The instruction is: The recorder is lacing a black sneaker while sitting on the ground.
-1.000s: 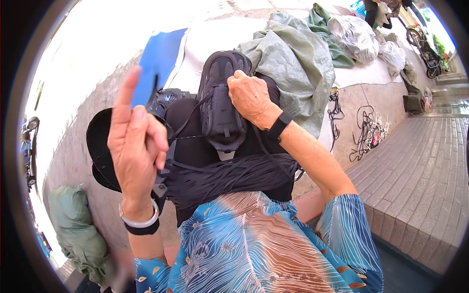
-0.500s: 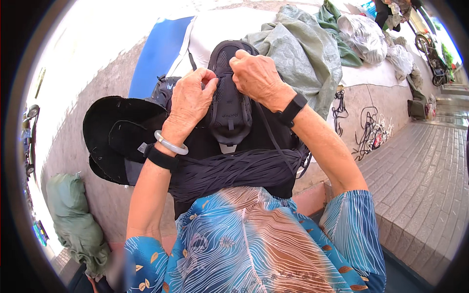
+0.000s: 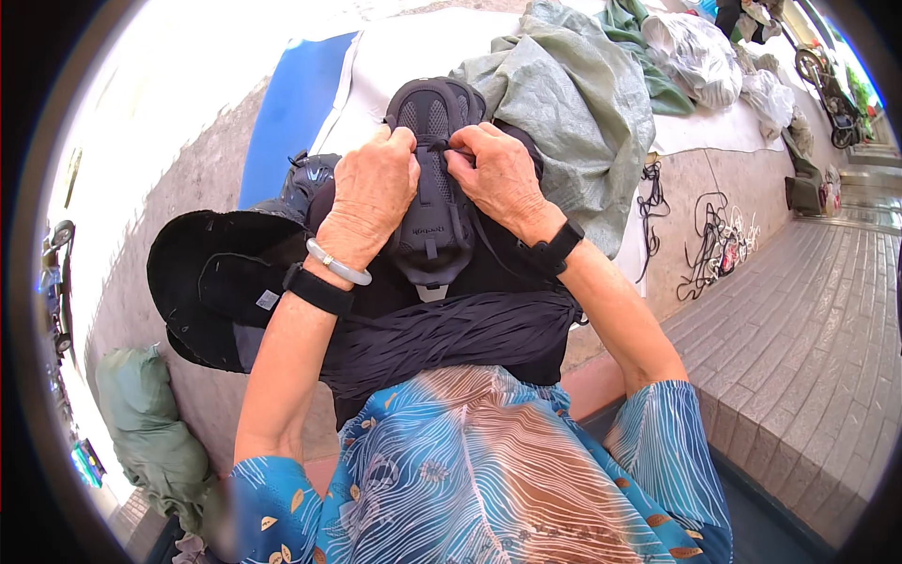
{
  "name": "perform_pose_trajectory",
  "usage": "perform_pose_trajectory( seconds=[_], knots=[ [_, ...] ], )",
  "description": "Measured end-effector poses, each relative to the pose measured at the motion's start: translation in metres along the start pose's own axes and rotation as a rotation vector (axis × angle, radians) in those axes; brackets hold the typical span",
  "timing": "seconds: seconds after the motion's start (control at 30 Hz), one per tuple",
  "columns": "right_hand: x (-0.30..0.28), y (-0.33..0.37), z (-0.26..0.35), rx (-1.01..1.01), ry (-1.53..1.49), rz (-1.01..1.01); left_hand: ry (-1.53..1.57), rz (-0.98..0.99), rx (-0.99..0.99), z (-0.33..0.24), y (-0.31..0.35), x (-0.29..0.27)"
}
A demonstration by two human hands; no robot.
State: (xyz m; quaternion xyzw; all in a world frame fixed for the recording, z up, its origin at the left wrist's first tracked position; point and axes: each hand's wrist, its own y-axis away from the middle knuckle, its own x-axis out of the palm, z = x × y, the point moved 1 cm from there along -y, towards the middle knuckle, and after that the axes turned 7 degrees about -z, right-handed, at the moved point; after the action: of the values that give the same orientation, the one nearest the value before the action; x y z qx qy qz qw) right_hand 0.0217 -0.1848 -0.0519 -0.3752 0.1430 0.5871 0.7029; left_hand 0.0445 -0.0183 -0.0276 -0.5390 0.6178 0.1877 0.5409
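Observation:
A black shoe upper (image 3: 431, 218) with a mesh tongue lies on my lap between my hands. A short stretch of dark shoelace (image 3: 432, 144) crosses it. My left hand (image 3: 376, 183) is closed in a pinch on the lace at the upper's left side. From the other side my right hand (image 3: 498, 174) pinches the lace too, its fingertips near the eyelets. Below the upper, a thick bundle of dark laces (image 3: 423, 334) stretches across my lap. The exact grip of the fingertips is partly hidden.
Left of my lap rest more black shoe pieces (image 3: 221, 282). A grey-green woven sack (image 3: 573, 122) and a blue-and-white sheet (image 3: 296, 113) lie ahead. Loose laces (image 3: 709, 249) are on the ground at right, beside a tiled step (image 3: 799, 310). A stuffed green sack (image 3: 150, 423) stands at left.
My right hand has come down and nearer the upper's middle. My left hand has shifted slightly, its fingertips now at the lace crossing. The upper shows more of its mesh.

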Motion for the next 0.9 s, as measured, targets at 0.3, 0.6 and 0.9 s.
perform_pose_trajectory(
  seconds=[0.3,0.6,0.9],
  knots=[
    [0.009,-0.004,0.014,-0.132,0.204,-0.030,-0.087,0.031,0.062,-0.004,-0.004,0.001],
    [-0.004,-0.009,0.009,-0.197,0.236,0.022,0.143,0.033,-0.170,0.023,0.001,-0.008],
    [-0.011,0.022,0.007,-0.028,0.010,0.099,0.177,-0.041,-0.157,0.030,0.003,-0.003]
  ],
)
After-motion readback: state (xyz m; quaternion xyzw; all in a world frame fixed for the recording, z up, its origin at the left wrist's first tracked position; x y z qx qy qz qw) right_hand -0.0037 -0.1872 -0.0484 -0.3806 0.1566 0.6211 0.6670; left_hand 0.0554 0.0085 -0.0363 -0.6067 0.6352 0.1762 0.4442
